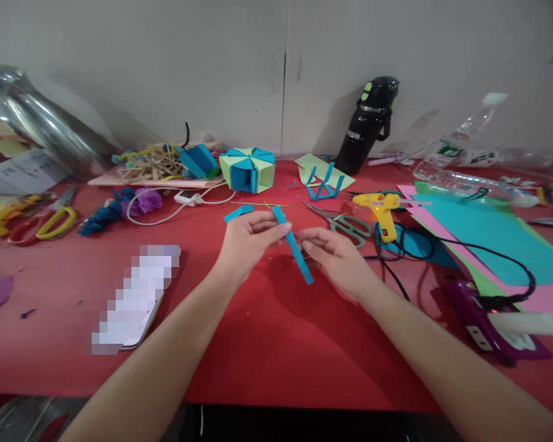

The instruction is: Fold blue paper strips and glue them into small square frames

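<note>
One red table (304,368): it lies flat under both arms, bare and smooth from the middle down to 6 o'clock.
Two bare arms (179,337): the left comes in from 8 o'clock, the right from 4 o'clock, and they lean toward each other.
Right hand (338,261): at 4 o'clock from the middle, curled up, right beside the blue strip (297,252). I can't tell if its fingers touch it, or how wide they are.
Left hand (249,239): at 8 o'clock, thumb on top, fingers bent behind, pinching the blue strip.
Where the blue strip is: near the middle, slanting from 11 to 5 o'clock. It looks like paper, so probably very light, a bit stiff, not slippery, easy to crease.
Its top end: good for a soft pinch; a hard squeeze might dent it.
</note>
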